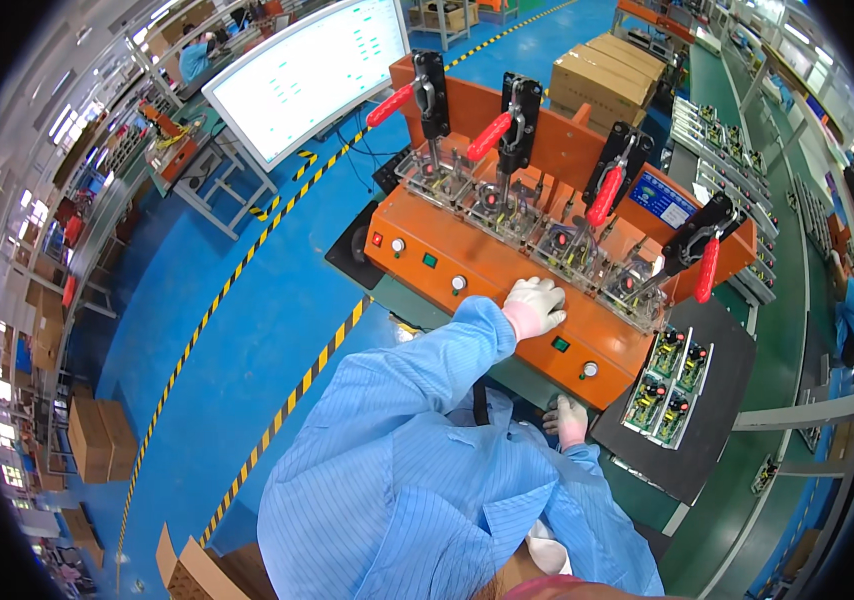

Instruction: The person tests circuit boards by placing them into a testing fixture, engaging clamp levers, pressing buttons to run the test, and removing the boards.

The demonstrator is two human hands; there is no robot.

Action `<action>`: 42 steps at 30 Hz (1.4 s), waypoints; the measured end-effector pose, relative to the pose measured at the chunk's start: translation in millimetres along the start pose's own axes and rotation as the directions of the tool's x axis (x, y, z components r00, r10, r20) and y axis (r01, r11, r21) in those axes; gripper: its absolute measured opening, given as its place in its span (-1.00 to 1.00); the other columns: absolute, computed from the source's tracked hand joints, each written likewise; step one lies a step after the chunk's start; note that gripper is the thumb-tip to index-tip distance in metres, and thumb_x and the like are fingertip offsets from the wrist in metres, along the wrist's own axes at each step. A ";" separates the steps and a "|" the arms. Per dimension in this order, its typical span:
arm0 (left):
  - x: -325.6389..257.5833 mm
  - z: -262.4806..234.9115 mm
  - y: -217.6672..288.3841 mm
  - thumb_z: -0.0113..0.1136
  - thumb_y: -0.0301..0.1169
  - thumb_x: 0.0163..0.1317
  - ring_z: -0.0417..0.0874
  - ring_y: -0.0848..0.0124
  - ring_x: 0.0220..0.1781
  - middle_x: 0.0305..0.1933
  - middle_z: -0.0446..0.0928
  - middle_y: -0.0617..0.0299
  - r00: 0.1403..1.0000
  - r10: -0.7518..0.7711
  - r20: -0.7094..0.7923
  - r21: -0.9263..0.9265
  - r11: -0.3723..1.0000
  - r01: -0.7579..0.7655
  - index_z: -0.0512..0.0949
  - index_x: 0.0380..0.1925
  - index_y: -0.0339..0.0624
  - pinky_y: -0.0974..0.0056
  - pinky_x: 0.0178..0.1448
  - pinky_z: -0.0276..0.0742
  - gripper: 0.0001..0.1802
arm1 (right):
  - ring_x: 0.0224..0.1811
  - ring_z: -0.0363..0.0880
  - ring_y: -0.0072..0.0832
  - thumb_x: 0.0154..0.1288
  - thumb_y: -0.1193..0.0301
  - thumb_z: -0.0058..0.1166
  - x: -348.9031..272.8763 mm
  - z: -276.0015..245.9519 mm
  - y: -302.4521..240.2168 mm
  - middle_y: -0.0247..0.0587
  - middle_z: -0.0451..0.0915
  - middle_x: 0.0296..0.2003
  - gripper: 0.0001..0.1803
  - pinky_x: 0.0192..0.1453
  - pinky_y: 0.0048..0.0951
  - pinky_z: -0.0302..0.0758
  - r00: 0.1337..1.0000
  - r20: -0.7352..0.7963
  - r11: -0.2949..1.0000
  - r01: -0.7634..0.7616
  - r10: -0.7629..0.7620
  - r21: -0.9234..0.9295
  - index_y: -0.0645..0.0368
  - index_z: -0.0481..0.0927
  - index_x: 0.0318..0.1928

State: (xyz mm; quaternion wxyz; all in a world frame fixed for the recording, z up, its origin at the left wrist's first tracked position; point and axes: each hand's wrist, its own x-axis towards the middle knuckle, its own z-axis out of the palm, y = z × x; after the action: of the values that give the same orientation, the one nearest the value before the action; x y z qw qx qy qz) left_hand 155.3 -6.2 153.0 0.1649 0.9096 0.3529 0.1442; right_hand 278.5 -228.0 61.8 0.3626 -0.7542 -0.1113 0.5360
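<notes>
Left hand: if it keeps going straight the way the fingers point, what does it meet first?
Probably the clear fixture nest on the orange test jig. The left hand rests on the jig's front ledge, fingers aimed up toward the red-handled toggle clamp. Depth is uncertain.

Circuit boards [669,382] right of fixture [507,270]

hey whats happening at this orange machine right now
A person in a blue smock and white gloves stands at an orange test fixture with four red-handled toggle clamps. Their left hand rests on the fixture's top; their right hand is at its lower front edge. Green circuit boards lie on a black mat alongside.
</notes>
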 end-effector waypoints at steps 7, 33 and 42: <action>-4.4 -4.8 -1.3 0.10 -0.10 0.15 0.48 0.11 -0.11 -0.21 0.50 0.19 1.000 0.003 -0.012 -0.038 0.999 -0.003 0.53 -0.30 -0.01 0.08 0.06 0.33 -0.73 | -0.66 0.55 -0.27 0.38 0.14 -0.18 4.5 -1.1 6.8 0.05 0.61 -0.48 -0.56 -0.64 -0.46 0.46 0.999 0.021 0.999 0.041 -0.041 -0.017 0.35 0.48 -0.20; -4.3 -14.6 21.2 0.34 0.03 -0.09 0.45 0.15 -0.10 -0.14 0.42 0.12 0.974 0.117 0.194 0.217 0.963 -0.159 0.46 -0.19 -0.07 0.11 -0.01 0.33 -0.44 | 0.04 0.49 -0.41 0.11 0.48 0.25 -91.6 -26.2 -267.3 -0.11 0.44 0.11 -0.35 0.08 -0.48 0.45 -0.064 -0.468 0.072 0.961 -0.882 -0.268 0.19 0.32 0.23; 6.1 -6.7 4.9 0.32 -0.04 -0.04 0.46 0.07 -0.15 -0.17 0.41 0.08 0.953 0.211 0.219 0.186 0.949 -0.253 0.44 -0.18 -0.14 0.09 -0.04 0.38 -0.48 | -0.20 0.49 -0.51 0.21 0.41 0.16 -109.4 -58.6 -338.4 -0.22 0.61 -0.20 -0.72 -0.12 -0.56 0.40 -0.201 -0.503 0.115 0.841 -0.840 -0.529 0.20 0.56 -0.07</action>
State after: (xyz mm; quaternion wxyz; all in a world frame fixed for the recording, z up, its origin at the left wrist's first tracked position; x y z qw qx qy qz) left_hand 160.0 -4.1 161.9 0.0828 0.9671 0.2384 0.0339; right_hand 361.5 -72.9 376.4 0.6301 -0.6158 -0.4276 -0.2025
